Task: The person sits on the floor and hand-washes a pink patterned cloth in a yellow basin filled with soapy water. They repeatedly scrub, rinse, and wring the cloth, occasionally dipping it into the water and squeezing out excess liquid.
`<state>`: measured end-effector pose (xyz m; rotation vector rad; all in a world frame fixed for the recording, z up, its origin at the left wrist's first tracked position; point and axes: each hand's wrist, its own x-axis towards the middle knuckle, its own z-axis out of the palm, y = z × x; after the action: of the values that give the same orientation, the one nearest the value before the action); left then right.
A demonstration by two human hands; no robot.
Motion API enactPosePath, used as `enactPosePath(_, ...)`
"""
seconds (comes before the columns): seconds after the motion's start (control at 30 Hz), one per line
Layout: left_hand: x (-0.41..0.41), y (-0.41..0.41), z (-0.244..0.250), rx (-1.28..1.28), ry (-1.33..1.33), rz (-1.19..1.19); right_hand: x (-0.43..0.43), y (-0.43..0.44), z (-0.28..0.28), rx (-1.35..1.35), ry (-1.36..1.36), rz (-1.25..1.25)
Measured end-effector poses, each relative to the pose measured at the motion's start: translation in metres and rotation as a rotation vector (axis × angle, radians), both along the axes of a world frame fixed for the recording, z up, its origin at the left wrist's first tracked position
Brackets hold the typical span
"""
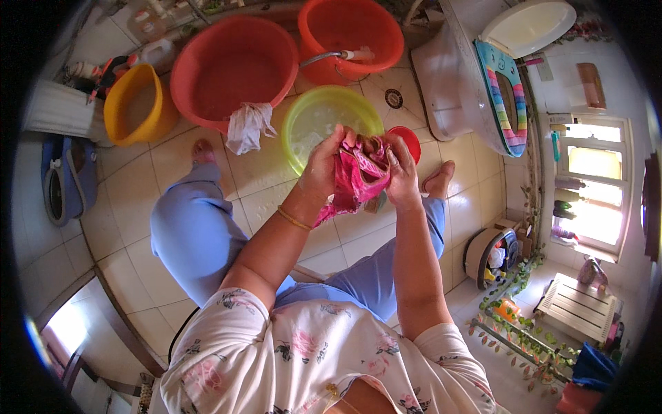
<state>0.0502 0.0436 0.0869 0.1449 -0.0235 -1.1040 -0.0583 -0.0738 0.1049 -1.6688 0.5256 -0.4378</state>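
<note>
Bunched between my two hands is a pink patterned cloth, raised above the tiled floor. My left hand grips its left side, and my right hand has hold of the right edge. Part of the cloth hangs down by my left wrist. Just beyond my hands stands a yellow-green translucent basin with sudsy water in it. A small red container, partly hidden by my right hand, is beside that basin. A wet white cloth drapes over the rim of a large red tub.
An orange-red bucket with a shower hose head across it stands behind. At left is a yellow bucket. A floor drain lies near the toilet with its rainbow seat. My feet flank the basin on the tiles.
</note>
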Motion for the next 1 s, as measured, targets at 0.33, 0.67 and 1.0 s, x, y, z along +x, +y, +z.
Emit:
enactPosePath(0.33,-0.002,-0.007,-0.059,0.291,0.177,-0.064,0.022,0.09,0.021,-0.891,0.15,0.051)
enactPosePath(0.67,-0.032,-0.022,-0.127,-0.238,0.191,-0.022,0.027,0.086,-0.022,-1.113,0.546,0.03)
enactPosePath(1.0,0.0,-0.005,-0.022,0.675,-1.385,0.211,-0.012,-0.028,0.022,0.191,0.083,-0.507)
